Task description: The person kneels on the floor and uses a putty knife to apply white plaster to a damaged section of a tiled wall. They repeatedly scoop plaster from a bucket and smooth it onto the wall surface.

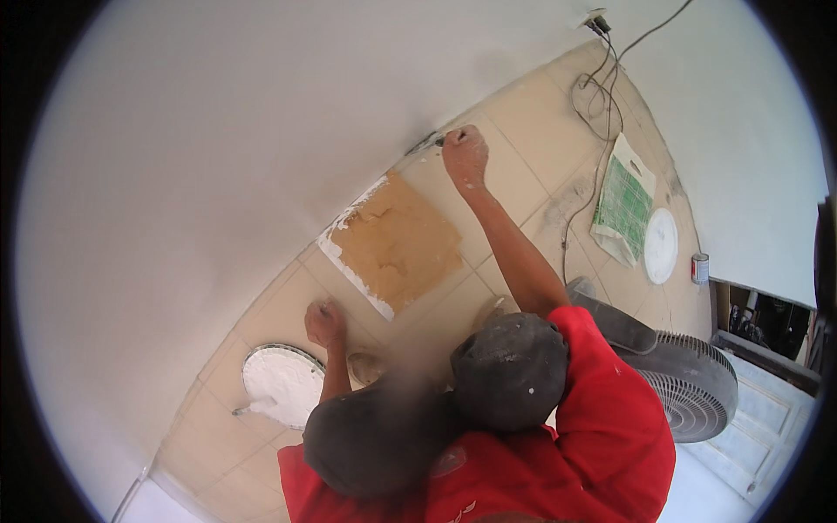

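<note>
My right hand [465, 157] is stretched far forward, its fingers closed round the handle of a putty knife [425, 145]. The thin dark blade lies along the foot of the white wall, seen nearly edge-on. My left hand [324, 324] is held low in a loose fist; whatever it may hold does not show. Just left of it stands a round bucket [282, 385] of white paste, with a short handle poking out over its rim. Between my hands a brown sheet [397, 244] lies on the floor against the wall, its left edges smeared white.
A grey fan [689, 383] stands close by my right side. Beyond it are a green and white plastic bag [624, 202], a white lid [661, 246] and a small can [700, 268]. Dark cables [602, 96] trail over the tiles from a wall socket [595, 17]. My dark-clad knees [508, 370] are below.
</note>
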### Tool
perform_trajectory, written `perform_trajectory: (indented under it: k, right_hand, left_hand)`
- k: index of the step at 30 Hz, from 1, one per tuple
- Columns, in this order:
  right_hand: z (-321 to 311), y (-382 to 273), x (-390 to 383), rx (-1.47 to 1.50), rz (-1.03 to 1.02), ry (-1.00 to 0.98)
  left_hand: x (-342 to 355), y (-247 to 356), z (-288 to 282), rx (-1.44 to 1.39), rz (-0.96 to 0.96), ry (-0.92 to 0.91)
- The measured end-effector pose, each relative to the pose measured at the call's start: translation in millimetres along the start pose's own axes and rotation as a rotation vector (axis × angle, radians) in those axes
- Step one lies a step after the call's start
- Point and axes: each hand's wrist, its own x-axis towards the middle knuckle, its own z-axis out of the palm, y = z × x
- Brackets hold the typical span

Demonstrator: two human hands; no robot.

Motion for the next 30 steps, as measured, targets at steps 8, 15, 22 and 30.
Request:
perform_trajectory:
  k: [8, 15, 22, 30]
  right_hand:
    - [-8, 38, 14, -0.133, -0.092, 0.097]
    - [-66, 68, 85, -0.223, -0.083, 0.105]
    - [-45, 73, 127, -0.2, -0.131, 0.09]
    - [-43, 64, 141, -0.18, -0.17, 0.052]
  left_hand:
    - [-1, 6, 0, -0.038, 0.0, -0.025]
    - [0, 7, -6, -0.053, 0.049, 0.033]
    - [-2, 7, 0, -0.071, 0.076, 0.037]
    - [0, 1, 5, -0.016, 0.051, 0.045]
